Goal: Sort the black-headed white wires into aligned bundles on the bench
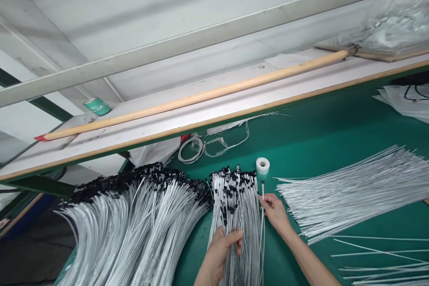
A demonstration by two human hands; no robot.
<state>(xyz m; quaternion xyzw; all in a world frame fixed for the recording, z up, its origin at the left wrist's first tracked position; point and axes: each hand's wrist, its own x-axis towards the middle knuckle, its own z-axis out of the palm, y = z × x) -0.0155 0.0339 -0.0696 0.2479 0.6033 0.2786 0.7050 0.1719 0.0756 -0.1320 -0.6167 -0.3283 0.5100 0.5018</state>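
My left hand (224, 242) is closed round a bundle of white wires with black tips (234, 192) that lies on the green table (321, 138). My right hand (274, 211) pinches a single white wire with a black tip (262, 190) at the bundle's right side. A much larger heap of the same black-tipped wires (134, 214) spreads to the left. A fan of plain white wires (355, 187) lies to the right of my right hand.
A small white tape roll (262, 165) stands just behind the bundle. A coiled white cable (191, 148) lies near the table's back edge. A wooden broom handle (201, 96) rests on the ledge behind, next to a green tin (97, 106). Plastic sheets (402, 98) lie far right.
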